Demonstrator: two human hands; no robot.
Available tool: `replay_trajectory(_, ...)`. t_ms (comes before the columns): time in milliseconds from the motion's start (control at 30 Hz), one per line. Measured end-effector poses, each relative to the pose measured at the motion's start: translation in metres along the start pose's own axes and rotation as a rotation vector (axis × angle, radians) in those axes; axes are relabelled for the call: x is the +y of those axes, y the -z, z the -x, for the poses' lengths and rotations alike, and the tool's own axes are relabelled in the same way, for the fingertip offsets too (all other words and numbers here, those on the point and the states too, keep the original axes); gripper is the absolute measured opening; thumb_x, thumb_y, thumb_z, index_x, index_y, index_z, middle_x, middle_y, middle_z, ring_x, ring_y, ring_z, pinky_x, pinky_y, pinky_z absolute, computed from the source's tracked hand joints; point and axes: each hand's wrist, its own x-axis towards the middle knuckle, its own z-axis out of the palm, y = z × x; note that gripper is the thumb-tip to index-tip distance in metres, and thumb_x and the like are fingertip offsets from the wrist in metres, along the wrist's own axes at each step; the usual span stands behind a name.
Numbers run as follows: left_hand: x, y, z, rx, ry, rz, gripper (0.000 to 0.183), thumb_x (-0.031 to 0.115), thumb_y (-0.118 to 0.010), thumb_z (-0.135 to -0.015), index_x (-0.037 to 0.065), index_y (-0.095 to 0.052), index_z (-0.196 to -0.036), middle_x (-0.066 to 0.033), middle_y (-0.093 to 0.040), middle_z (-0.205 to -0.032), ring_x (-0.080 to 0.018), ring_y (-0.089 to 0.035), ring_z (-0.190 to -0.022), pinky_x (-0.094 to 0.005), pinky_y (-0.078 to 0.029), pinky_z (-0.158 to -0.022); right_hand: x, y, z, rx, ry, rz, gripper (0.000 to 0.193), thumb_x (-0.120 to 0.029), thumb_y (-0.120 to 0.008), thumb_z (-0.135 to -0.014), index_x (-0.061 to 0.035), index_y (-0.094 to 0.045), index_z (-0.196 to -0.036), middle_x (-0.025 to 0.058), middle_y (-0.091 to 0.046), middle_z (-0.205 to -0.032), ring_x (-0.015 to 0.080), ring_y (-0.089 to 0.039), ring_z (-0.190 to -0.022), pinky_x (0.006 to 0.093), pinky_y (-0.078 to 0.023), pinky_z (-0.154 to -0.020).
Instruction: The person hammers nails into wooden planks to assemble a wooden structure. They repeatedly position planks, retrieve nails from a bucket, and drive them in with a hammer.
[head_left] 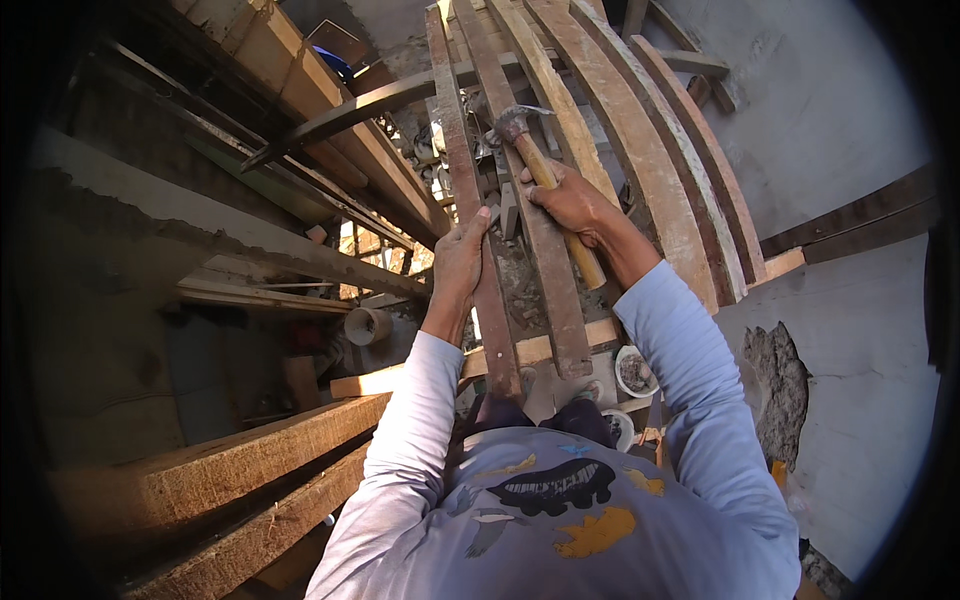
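My left hand (pixel 461 262) is closed around the leftmost long wooden plank (pixel 495 335), its thumb lying along the top. In my right hand (pixel 582 208) is a claw hammer (pixel 541 168), gripped partway along its wooden handle. The hammer's head lies over the second plank (pixel 556 300), though I cannot tell if it touches the wood. The handle's butt end points back toward me. Both planks run away from me, roughly side by side, with a narrow gap between them. Their near ends reach past a pale crossbeam (pixel 540 349).
More planks (pixel 655 180) lie to the right, across a far beam (pixel 385 100). Thick timbers (pixel 255 465) stick out at lower left. Two white buckets (pixel 622 372) (pixel 619 432) stand below by my feet. A grey wall with a broken patch (pixel 778 395) rises at right. Rubble shows through the gaps.
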Motion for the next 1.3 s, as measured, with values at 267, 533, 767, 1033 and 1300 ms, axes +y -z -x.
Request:
replay_trajectory(267,0.012,0.009,0.029,0.015,0.121,-0.032,0.044,0.041,-0.063,-0.106,-0.001,-0.071,-0.116,-0.0054,-0.073,-0.103,-0.0118,-0.068,-0.084,-0.0273,-0.057,-0.075,0.012,-0.015,-0.008,-0.013,0.115,0.031,0.024,-0.006,-0.061,-0.094,-0.0032,-0.061,-0.117,0.0153,-0.064,-0.101,0.0226,-0.064,-0.091,0.0354,-0.051,-0.083)
replay_trajectory(533,-0.002,-0.006,0.059,0.076,0.246,-0.08,0.061,0.052,-0.059,-0.104,-0.001,-0.063,-0.134,-0.0117,-0.073,-0.116,-0.0181,-0.074,-0.096,-0.0302,-0.062,-0.082,0.014,-0.021,-0.011,0.131,0.11,0.149,0.038,-0.018,-0.063,-0.098,0.0041,-0.056,-0.128,0.0301,-0.058,-0.122,0.0482,-0.06,-0.115,0.0494,-0.05,-0.101)
replay_trajectory(767,-0.006,-0.011,0.068,0.158,0.159,0.023,0.057,0.049,-0.063,-0.103,-0.004,-0.069,-0.123,-0.0108,-0.075,-0.107,-0.0145,-0.072,-0.09,-0.0269,-0.058,-0.079,0.016,-0.019,-0.015,0.004,0.121,0.113,0.036,-0.011,-0.061,-0.095,0.002,-0.057,-0.129,0.0334,-0.053,-0.131,0.0516,-0.059,-0.119,0.0516,-0.05,-0.103)
replay_trajectory(1033,-0.011,-0.004,0.061,0.059,0.155,0.075,0.056,0.048,-0.069,-0.1,-0.004,-0.07,-0.122,-0.0107,-0.076,-0.1,-0.0132,-0.074,-0.08,-0.0264,-0.06,-0.068,0.012,-0.002,-0.012,-0.009,0.179,0.093,0.022,-0.006,-0.06,-0.095,-0.0013,-0.063,-0.117,0.0062,-0.062,-0.09,0.0154,-0.058,-0.079,0.0316,-0.048,-0.073)
replay_trajectory(1300,-0.029,0.011,0.048,0.027,0.078,0.116,0.074,0.057,-0.074,-0.092,-0.011,-0.071,-0.121,-0.0137,-0.073,-0.106,-0.0177,-0.068,-0.088,-0.0307,-0.054,-0.078,0.003,-0.003,-0.005,-0.078,0.122,0.026,0.026,-0.01,-0.065,-0.097,-0.0027,-0.062,-0.122,0.0039,-0.06,-0.098,0.0122,-0.055,-0.084,0.0274,-0.047,-0.076)
